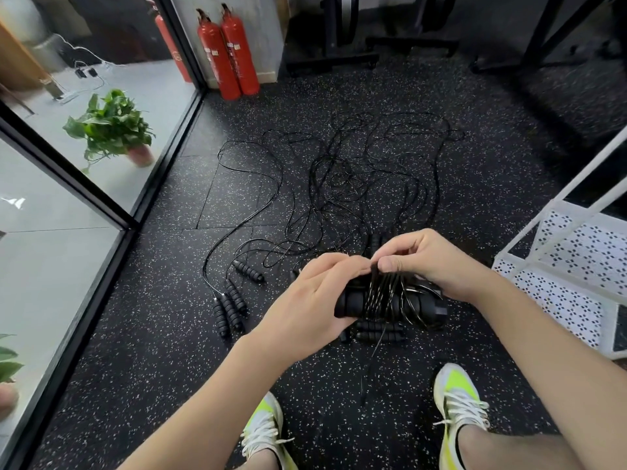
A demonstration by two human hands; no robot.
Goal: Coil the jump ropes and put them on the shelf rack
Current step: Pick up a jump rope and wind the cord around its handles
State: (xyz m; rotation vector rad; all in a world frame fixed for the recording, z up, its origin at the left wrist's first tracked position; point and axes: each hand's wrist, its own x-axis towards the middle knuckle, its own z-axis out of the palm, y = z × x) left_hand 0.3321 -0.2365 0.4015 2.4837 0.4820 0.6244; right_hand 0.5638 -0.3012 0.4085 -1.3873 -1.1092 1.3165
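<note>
The bundle [390, 301] is a pair of black handles lying side by side with thin black cord wound many times around their middle. It is held in the air between both hands, above the floor [142, 334] and just in front of the person's shoes [459, 401]. One loose end of cord hangs down from it toward the floor.

The left hand [305, 300] grips the left end of the bundle, with its fingers curled over the top and the palm around the handles. The right hand [427, 262] is at the top right of the bundle; its thumb and curled fingers pinch the cord where the windings cross the handles.

Under the bundle, more handles [378, 330] lie on the floor. To the left lies another group of handles [230, 307], close together, with their cords running away from them. Beyond the hands, a tangle of ropes [353, 178] is spread over the speckled floor.

At the right stands the white rack [556, 262], with perforated shelves, near the right forearm. Farther away, two red extinguishers [227, 49] stand by the wall. Behind the glass at the left is a green plant [112, 127] in a pink pot.
</note>
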